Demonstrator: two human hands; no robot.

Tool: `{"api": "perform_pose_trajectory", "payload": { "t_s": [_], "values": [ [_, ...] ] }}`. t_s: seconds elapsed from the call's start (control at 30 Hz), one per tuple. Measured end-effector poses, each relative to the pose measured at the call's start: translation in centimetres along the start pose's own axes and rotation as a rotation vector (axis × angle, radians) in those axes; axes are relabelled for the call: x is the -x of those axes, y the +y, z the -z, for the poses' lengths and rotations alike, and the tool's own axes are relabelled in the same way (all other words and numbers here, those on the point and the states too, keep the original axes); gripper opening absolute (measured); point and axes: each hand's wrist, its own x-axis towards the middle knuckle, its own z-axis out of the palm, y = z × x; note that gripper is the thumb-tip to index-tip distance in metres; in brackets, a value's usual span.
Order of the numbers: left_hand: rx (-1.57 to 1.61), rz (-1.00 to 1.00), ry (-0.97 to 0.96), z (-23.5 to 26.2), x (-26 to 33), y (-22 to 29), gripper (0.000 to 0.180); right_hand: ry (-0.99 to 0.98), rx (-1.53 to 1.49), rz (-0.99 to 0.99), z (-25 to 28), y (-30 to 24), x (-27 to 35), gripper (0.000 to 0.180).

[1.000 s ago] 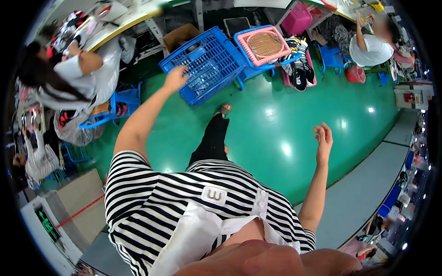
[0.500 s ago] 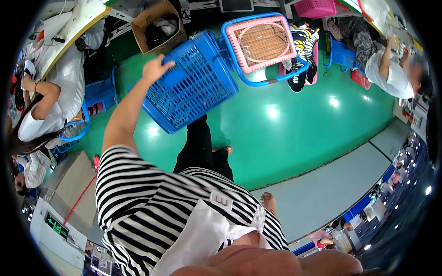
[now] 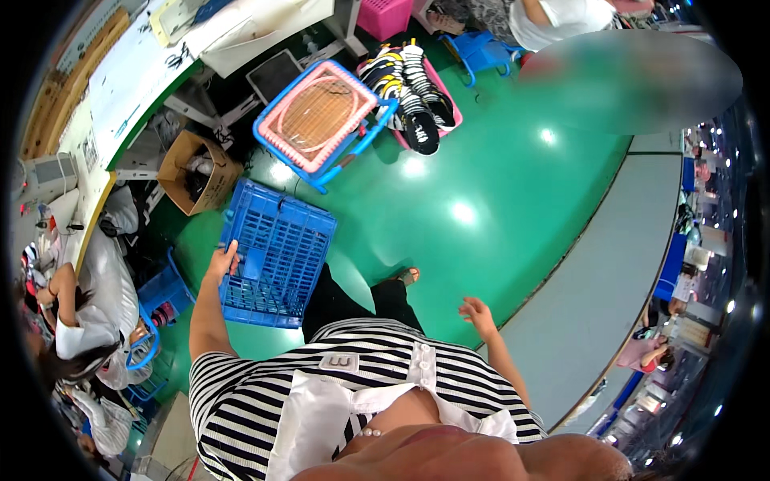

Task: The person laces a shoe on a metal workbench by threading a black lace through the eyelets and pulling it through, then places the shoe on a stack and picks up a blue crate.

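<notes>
A blue plastic basket point(image 3: 285, 256) with slotted walls hangs tilted at my left side, above the floor and partly in front of my legs. My left hand point(image 3: 224, 261) is closed on its left edge, with the fingertips showing on the near side. My right hand point(image 3: 479, 315) is out to the right, away from the basket, with nothing in it and its fingers loosely apart. Ahead of the basket stands a blue-framed stool point(image 3: 317, 116) with a pink-rimmed woven seat.
A pink bin point(image 3: 449, 100) of striped black-and-white shoes point(image 3: 417, 96) stands beyond the stool. An open cardboard box point(image 3: 212, 180) sits under the workbench point(image 3: 120, 104) at left. Seated co-workers point(image 3: 80, 313) are at left. A long grey surface point(image 3: 593, 297) runs along the right.
My body has turned and the basket has come nearer, hanging lower at my left side. My right hand has swung up and outward. The stool now appears farther left.
</notes>
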Motion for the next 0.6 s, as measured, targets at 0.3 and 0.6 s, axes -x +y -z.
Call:
{"api": "perform_pose_trajectory", "payload": {
  "t_s": [0.3,0.6],
  "values": [
    [-0.019,0.044,0.355,-14.4,14.0,2.6,0.062,0.001,0.122,-0.103,23.5,20.2,-9.1,0.02],
    [0.013,0.139,0.622,-30.7,21.0,6.8,0.064,0.069,0.571,0.476,50.9,-0.4,-20.1,0.039]
  ]
}}
